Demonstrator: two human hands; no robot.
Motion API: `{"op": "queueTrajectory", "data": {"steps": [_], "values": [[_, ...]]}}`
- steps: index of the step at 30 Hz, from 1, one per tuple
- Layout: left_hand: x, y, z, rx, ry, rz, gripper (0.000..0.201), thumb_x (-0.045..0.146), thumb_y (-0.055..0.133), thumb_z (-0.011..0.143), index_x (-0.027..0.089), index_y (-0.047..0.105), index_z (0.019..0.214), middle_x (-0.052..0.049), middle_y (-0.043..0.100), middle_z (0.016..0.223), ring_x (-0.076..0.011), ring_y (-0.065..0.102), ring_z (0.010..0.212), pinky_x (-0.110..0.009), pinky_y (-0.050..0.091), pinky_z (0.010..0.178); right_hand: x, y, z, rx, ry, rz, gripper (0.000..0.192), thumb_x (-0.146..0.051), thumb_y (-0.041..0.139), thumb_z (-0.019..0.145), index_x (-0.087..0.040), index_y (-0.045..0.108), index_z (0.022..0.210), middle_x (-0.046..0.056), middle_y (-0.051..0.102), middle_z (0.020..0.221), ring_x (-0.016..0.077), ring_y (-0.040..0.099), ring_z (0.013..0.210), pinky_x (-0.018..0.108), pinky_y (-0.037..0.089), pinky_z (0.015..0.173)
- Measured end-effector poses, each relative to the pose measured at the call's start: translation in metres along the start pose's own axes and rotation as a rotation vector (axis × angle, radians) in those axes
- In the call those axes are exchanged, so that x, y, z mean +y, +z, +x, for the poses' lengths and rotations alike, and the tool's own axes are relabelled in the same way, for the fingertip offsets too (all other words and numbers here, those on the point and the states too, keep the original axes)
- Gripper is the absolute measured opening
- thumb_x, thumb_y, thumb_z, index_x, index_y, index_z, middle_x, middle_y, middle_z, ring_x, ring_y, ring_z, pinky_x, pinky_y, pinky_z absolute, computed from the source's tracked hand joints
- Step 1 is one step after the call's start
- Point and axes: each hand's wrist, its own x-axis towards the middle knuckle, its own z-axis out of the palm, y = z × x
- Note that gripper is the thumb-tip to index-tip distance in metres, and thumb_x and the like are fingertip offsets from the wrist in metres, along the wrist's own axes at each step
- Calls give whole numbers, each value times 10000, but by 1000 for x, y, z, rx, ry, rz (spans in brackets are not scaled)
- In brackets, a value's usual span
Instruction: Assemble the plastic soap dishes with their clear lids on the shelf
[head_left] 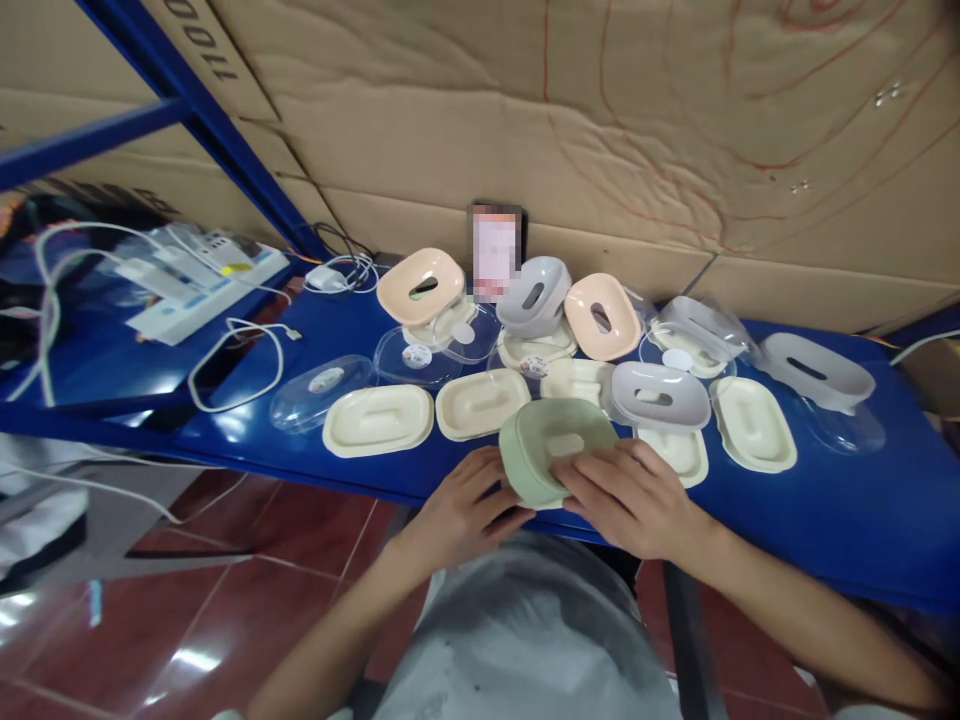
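Both of my hands are on a green soap dish [551, 440], held tilted at the table's front edge. My left hand [480, 500] grips its left side, thumb low and fingers behind it. My right hand [634, 490] is closed over its right side, with the fingertips near the central slot. A cream part shows under the dish, mostly hidden. Just behind lie cream oval trays [379, 420] and a grey slotted dish [661, 397]. One more cream tray [752, 425] lies to the right of my right hand.
Peach dishes [421, 287], grey dishes and clear lids [324, 392] spread over the blue table [847, 500]. A phone [496, 250] leans on the cardboard wall [465, 120]. White cables and a power strip [210, 295] lie left, beside a blue metal post [247, 140].
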Motion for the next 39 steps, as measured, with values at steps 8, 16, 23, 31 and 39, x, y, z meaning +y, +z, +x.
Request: {"op": "queueTrajectory", "data": {"steps": [8, 16, 23, 31, 39], "values": [[-5, 2, -9, 1, -115, -109, 148, 215, 754, 992, 213, 625, 1065, -81, 634, 1149, -227, 680, 1221, -410, 626, 1098, -36, 29, -4, -6, 178, 54, 291, -270, 700, 1037, -203, 717, 1320, 73, 826, 1136, 255, 751, 1043, 449, 464, 984], [-4, -2, -3, -95, -178, -38, 507, 248, 727, 1014, 277, 533, 1482, -178, 456, 1618, -349, 523, 1499, -553, 583, 1162, -34, 29, -14, -173, 270, 182, 495, -150, 581, 1082, -336, 560, 1540, -8, 710, 1461, 230, 646, 1378, 542, 330, 1225], [-7, -1, -1, -114, -58, 17, 383, 282, 731, 1019, 201, 614, 1374, -166, 577, 1551, -341, 500, 1518, -549, 555, 1193, -36, 30, -13, -253, 281, 182, 430, -191, 577, 1092, -324, 601, 1501, -5, 687, 1498, 224, 569, 1469, 546, 327, 1286], [-5, -2, 0, -102, -47, -54, 348, 270, 731, 1014, 202, 630, 1340, -166, 564, 1538, -337, 504, 1515, -540, 565, 1183, -3, 2, -47, -1, 442, -61, 415, -188, 590, 1064, -262, 621, 1471, 87, 645, 1547, 277, 533, 1505, 536, 321, 1298], [-4, -2, 0, -111, -89, -122, 329, 279, 739, 1000, 219, 626, 1302, -161, 539, 1553, -349, 501, 1516, -541, 573, 1171, 32, -14, -45, 17, 549, -218, 454, -211, 590, 1069, -281, 597, 1517, 118, 590, 1597, 339, 515, 1511, 562, 375, 1228]]}}
